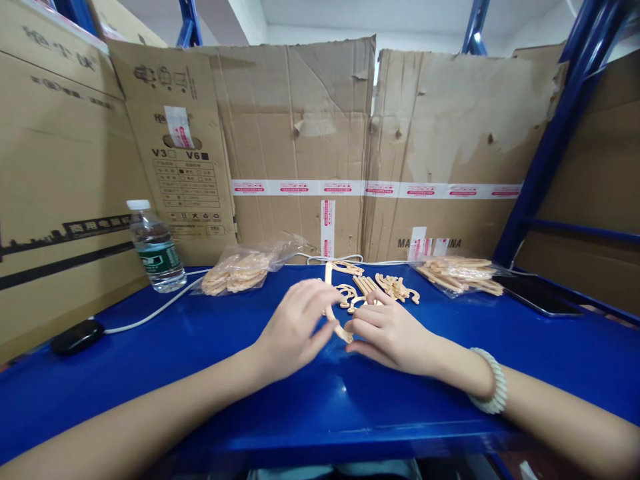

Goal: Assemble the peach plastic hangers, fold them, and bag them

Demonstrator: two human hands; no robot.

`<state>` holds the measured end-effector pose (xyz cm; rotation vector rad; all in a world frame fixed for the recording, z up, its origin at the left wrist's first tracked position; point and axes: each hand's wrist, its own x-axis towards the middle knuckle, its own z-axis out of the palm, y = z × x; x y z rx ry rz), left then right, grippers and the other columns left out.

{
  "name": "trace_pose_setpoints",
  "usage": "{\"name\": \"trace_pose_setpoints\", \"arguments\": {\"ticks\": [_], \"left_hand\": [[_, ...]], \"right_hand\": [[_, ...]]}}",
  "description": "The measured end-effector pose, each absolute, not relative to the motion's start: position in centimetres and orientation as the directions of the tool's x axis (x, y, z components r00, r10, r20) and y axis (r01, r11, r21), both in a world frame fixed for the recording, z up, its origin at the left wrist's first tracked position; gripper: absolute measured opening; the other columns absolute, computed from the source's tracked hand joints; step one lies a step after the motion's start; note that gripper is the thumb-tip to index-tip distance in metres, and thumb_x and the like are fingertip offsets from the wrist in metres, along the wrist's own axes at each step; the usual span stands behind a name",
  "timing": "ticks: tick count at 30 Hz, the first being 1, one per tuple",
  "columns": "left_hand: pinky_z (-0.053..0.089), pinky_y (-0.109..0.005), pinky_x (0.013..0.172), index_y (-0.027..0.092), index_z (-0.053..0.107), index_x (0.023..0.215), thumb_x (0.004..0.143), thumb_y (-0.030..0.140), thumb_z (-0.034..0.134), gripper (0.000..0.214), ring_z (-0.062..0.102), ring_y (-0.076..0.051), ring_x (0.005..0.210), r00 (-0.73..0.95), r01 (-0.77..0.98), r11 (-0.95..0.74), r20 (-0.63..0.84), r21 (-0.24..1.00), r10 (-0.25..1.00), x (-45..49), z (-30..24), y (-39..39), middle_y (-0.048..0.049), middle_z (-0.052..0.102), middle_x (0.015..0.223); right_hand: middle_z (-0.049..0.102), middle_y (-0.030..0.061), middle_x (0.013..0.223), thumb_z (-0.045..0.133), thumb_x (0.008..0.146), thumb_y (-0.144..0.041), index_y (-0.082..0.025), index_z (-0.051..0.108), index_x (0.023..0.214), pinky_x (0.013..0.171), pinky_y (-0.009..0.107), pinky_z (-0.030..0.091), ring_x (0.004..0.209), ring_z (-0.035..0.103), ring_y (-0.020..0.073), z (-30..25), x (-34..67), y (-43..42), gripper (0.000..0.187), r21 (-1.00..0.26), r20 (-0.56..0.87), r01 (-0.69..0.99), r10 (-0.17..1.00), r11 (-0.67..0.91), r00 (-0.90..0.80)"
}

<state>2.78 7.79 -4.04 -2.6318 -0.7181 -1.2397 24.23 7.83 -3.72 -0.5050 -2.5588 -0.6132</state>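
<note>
A thin, curved, pale wooden piece [341, 331] is held between my two hands above the blue table. My left hand [297, 323] is slightly blurred, with bent fingers and thumb closed around its upper part. Thumb and fingertips of my right hand [387, 328] pinch its lower end. Just behind the hands lie loose wooden pieces: a straight stick [328, 272], several parallel sticks [365, 285], curved pieces [347, 293] and a small heap of hooked pieces [397, 288]. My right fingers partly cover some of them.
Plastic bags of wooden pieces lie at the back left [237, 270] and back right [457, 273]. A water bottle [159, 257], a black mouse [77, 337] and its white cable [150, 319] are left. A dark tablet-like device [540, 295] lies right. Cardboard sheets [300, 147] wall the back.
</note>
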Motion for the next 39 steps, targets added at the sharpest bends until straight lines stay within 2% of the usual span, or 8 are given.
{"name": "trace_pose_setpoints", "arguments": {"ticks": [1,3,8,13,20,24,30,39], "left_hand": [[0.034,-0.05,0.104,0.019,0.053,0.112,0.089,0.014,0.05,0.023,0.057,-0.022,0.105,0.652,0.456,-0.889,0.694,-0.039,0.304,2.9,-4.2,7.4,-0.0076,0.063,0.105],[0.034,-0.049,0.103,0.016,0.052,0.111,0.092,0.016,0.047,0.02,0.06,-0.021,0.096,0.725,0.454,-0.886,0.618,-0.096,0.304,3.1,-4.6,7.0,-0.0071,0.065,0.097],[0.035,-0.048,0.1,0.017,0.052,0.107,0.095,0.023,0.046,0.015,0.061,-0.022,0.095,0.752,0.511,-0.858,0.512,-0.054,0.415,3.2,-5.2,7.5,-0.0073,0.066,0.098],[0.036,-0.046,0.097,0.017,0.054,0.095,0.096,0.022,0.042,0.013,0.06,-0.022,0.089,0.768,0.54,-0.835,0.467,-0.106,0.437,3.0,-5.2,8.1,-0.006,0.065,0.089],[0.041,-0.039,0.087,0.018,0.053,0.085,0.095,0.023,0.042,0.016,0.058,-0.021,0.082,0.749,0.569,-0.819,0.454,-0.067,0.483,3.1,-5.2,7.7,-0.0049,0.062,0.08],[0.041,-0.037,0.084,0.018,0.05,0.078,0.093,0.022,0.043,0.017,0.057,-0.02,0.074,0.764,0.55,-0.832,0.446,-0.072,0.467,3.1,-5.2,7.6,-0.0031,0.06,0.074],[0.039,-0.03,0.063,0.018,0.051,0.074,0.091,0.021,0.042,0.019,0.054,-0.019,0.064,0.775,0.526,-0.845,0.461,-0.093,0.432,2.9,-5.4,7.6,-0.0038,0.059,0.068],[0.039,-0.03,0.063,0.017,0.056,0.075,0.091,0.018,0.041,0.022,0.055,-0.019,0.064,0.772,0.476,-0.87,0.537,-0.133,0.34,2.8,-5.3,7.9,-0.0045,0.06,0.066]], "right_hand": [[0.06,0.002,0.072,0.036,0.099,-0.034,-0.016,0.055,0.082,0.077,0.033,0.033,0.065,0.051,0.0145,-3.8,24.2,7.9,0.032,0.339,0.515,0.436,0.224,0.834,-0.827],[0.059,0.0012,0.07,0.036,0.099,-0.033,-0.016,0.054,0.08,0.076,0.033,0.033,0.063,0.05,0.0143,-4.0,24.2,7.9,0.031,0.353,0.523,0.419,0.195,0.837,-0.83],[0.058,0.001,0.07,0.034,0.1,-0.034,-0.016,0.054,0.08,0.077,0.033,0.032,0.063,0.051,0.0143,-4.5,24.2,8.2,0.033,0.357,0.506,0.431,0.217,0.829,-0.835],[0.059,0.0019,0.07,0.034,0.1,-0.037,-0.016,0.057,0.082,0.076,0.033,0.031,0.063,0.049,0.0146,-4.3,24.3,8.1,0.036,0.345,0.517,0.459,0.243,0.819,-0.821],[0.06,0.0023,0.068,0.037,0.098,-0.038,-0.016,0.057,0.078,0.077,0.034,0.029,0.065,0.05,0.0154,-4.0,24.2,7.8,0.036,0.353,0.501,0.482,0.272,0.802,-0.821],[0.059,0.0015,0.064,0.04,0.097,-0.04,-0.016,0.057,0.076,0.079,0.036,0.028,0.062,0.048,0.0148,-4.2,24.2,7.9,0.037,0.351,0.47,0.469,0.281,0.81,-0.837],[0.062,0.0007,0.066,0.046,0.094,-0.043,-0.017,0.059,0.081,0.084,0.037,0.027,0.062,0.052,0.0142,-4.2,24.3,7.8,0.032,0.197,0.46,0.457,0.33,0.867,-0.824],[0.06,-0.0016,0.066,0.053,0.091,-0.044,-0.018,0.06,0.081,0.082,0.033,0.028,0.064,0.053,0.0125,-3.7,24.2,7.6,0.029,-0.003,0.459,0.462,0.412,0.887,-0.787]]}}
